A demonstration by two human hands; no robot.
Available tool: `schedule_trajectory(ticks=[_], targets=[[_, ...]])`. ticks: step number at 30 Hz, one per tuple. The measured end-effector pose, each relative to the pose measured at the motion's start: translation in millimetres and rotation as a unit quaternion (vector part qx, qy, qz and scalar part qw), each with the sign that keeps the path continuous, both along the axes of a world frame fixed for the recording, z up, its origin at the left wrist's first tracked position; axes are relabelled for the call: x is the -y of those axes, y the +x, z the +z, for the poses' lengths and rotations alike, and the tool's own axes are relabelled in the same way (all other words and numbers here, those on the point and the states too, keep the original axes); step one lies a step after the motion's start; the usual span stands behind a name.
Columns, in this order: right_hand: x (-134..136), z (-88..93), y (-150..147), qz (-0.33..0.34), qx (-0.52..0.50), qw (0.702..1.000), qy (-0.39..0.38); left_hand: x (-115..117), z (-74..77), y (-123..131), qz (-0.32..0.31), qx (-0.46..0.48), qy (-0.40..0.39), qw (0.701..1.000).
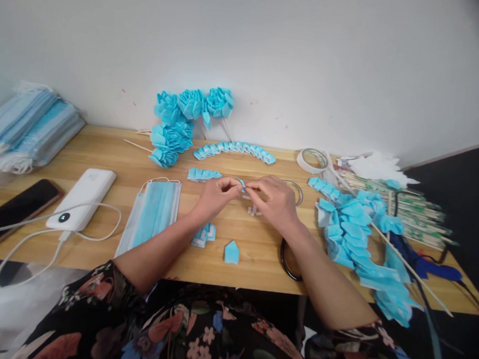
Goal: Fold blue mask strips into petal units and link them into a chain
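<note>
Both hands meet over the middle of the wooden table (255, 246). My left hand (216, 195) and my right hand (274, 199) pinch a small folded blue mask piece (242, 184) between their fingertips. Below them lie a house-shaped blue piece (231, 252) and a small stack of folded blue pieces (204, 235). A flat blue face mask (152, 213) lies left of my left forearm. Rows of folded pieces (235, 149) curve across the table behind my hands.
Blue mask flowers (186, 122) lean on the wall. A stack of masks (25, 127), a phone (9, 212) and a white power bank (83, 197) with cable sit left. Tape roll (312, 160), wooden sticks (413, 211), a glue gun (426, 263) and folded pieces (356, 237) crowd the right.
</note>
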State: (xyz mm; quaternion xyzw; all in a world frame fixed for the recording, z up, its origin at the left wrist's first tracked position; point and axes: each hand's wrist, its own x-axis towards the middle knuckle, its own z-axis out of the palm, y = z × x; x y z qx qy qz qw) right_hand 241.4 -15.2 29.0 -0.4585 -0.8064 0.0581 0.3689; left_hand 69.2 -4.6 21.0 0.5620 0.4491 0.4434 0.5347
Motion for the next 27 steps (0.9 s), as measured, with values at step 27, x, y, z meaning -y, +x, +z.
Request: schedule_trajectory(ticks=[27], targets=[[-0.7, 1.0, -0.2, 0.011, -0.033, 0.999, -0.034, 1.4, 0.9, -0.4, 0.003, -0.026, 0.03, 0.999]])
